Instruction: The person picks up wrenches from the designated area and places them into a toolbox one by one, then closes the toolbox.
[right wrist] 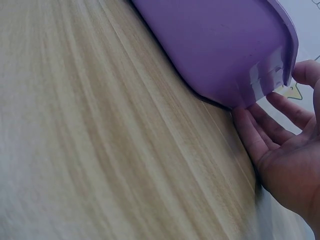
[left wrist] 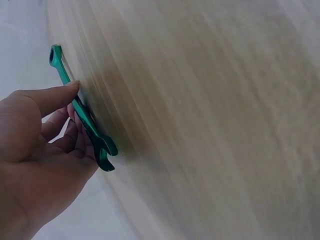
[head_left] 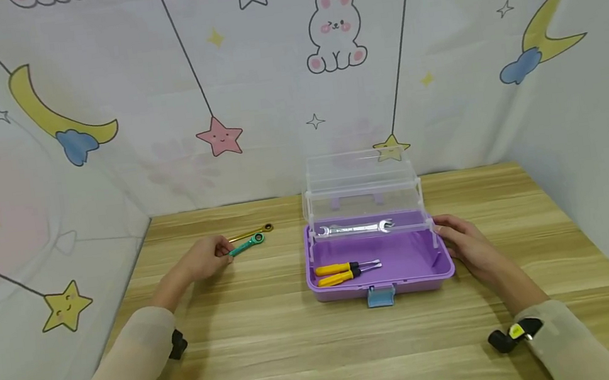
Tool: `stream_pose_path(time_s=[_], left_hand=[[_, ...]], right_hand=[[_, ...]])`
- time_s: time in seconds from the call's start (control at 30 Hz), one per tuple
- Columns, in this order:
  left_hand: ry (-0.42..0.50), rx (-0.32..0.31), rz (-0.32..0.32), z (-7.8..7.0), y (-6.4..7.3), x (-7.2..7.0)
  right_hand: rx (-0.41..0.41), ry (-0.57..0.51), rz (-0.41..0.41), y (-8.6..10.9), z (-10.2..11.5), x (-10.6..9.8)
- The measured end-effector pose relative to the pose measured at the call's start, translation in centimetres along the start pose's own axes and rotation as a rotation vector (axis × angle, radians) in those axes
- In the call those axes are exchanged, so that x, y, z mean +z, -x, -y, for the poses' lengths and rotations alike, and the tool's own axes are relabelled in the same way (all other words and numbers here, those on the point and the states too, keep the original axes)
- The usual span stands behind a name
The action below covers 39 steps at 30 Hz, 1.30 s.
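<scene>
Near the left edge of the table [head_left: 279,351], the left hand [head_left: 207,258] pinches a green wrench [head_left: 245,246] between thumb and fingers; a gold wrench [head_left: 252,232] lies just behind it. Rightward, a broad stretch of wood separates both from the opened purple toolbox [head_left: 343,295]. Two yellow-handled screwdrivers [head_left: 334,269] lie on its floor; a silver wrench [head_left: 357,228] sits farther back, perhaps in the see-through trays [head_left: 361,188]. The right hand [head_left: 468,245], fingers extended, touches the box's right wall, with tabletop beyond.
</scene>
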<state>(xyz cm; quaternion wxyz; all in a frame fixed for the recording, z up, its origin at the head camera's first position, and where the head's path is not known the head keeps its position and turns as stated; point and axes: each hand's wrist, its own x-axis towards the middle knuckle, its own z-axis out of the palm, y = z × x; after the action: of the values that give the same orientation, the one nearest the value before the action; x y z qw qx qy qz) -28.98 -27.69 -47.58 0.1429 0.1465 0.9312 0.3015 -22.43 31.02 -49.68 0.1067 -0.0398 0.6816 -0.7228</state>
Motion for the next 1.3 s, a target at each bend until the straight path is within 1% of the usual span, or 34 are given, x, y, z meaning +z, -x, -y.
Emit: stream_pose_path(time_s=[0.2,0.33,0.43,0.6,0.67,0.77,1.0,1.13,1.2,1.3], left_hand=[[-0.04,0.002,0.002,-0.1,-0.2,-0.2],[-0.067,0.019,0.008,0.0,-0.1,-0.2],[-0.092,0.066,0.004,0.2,0.0,-0.1],[-0.147,0.17,-0.024,0.3,0.0,0.4],[-0.16,0.191,-0.031,0.2,0.1,0.5],[-0.182,0.196,-0.034,0.1,0.1,0.7],[-0.268,0.144,-0.058,-0.6,0.3,0.8],[-0.26,0.142,-0.073,-0.9,0.3,0.8],[-0.241,0.151,-0.079,-1.1,0.2,0.7],[-0.189,0.16,-0.081,-1.5,0.1,0.6]], right_hand=[[0.002,0.002,-0.009,-0.1,0.2,0.1],[0.005,-0.009,-0.009,0.0,0.2,0.1],[0.007,-0.011,-0.005,0.0,0.0,0.1],[0.003,-0.009,-0.012,0.0,-0.3,0.0],[0.004,-0.011,-0.012,0.0,-0.3,0.1],[0.011,-0.01,-0.004,0.2,-0.2,0.2],[0.009,-0.008,-0.007,0.2,-0.1,0.3],[0.004,-0.013,-0.003,0.1,-0.1,0.2],[-0.001,-0.013,-0.001,0.1,-0.1,0.2],[-0.005,-0.008,-0.002,0.1,-0.2,0.1]])
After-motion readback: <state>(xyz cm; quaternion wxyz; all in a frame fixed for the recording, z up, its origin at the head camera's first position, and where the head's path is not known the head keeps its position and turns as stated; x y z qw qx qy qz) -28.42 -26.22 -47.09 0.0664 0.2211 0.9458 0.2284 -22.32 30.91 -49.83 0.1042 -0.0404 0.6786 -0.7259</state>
